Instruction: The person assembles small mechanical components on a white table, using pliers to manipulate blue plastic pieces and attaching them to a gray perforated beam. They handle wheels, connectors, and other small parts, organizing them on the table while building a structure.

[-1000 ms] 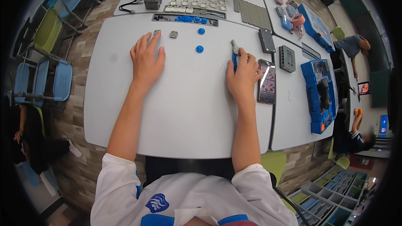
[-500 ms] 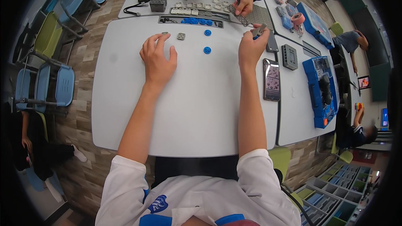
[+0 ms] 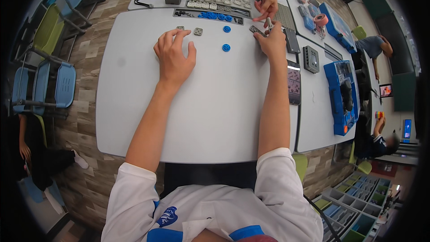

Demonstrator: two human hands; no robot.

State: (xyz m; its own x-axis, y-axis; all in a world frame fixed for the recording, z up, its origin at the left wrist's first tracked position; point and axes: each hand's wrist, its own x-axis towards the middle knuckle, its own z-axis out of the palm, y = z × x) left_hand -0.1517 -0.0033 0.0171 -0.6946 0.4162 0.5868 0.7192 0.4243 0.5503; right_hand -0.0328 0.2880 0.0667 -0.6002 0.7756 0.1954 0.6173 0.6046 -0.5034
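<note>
Working at a white table [image 3: 215, 107], we've got a blue case [image 3: 338, 121] on the adjoining table [image 3: 316, 125], right. Our left hand [image 3: 175, 58] is relaxed and released, fingers loosely bent. Our right hand [image 3: 274, 42] is pinching near the far right corner; a co-worker's hand [image 3: 268, 3] is just beyond, contact unclear. Phone [image 3: 294, 83] is partly hidden by our right forearm [image 3: 273, 116]. Grey boxy unit [image 3: 311, 59] sits past it. Dark-grey strip [image 3: 256, 30] is by our right thumb; can't tell if we hold it. Light-grey piece [image 3: 268, 21] sticks up from the pinch. Two blue wheels [image 3: 226, 48] lie apart between our hands. Two grey square blocks [image 3: 198, 32] are near our left fingertips.
</note>
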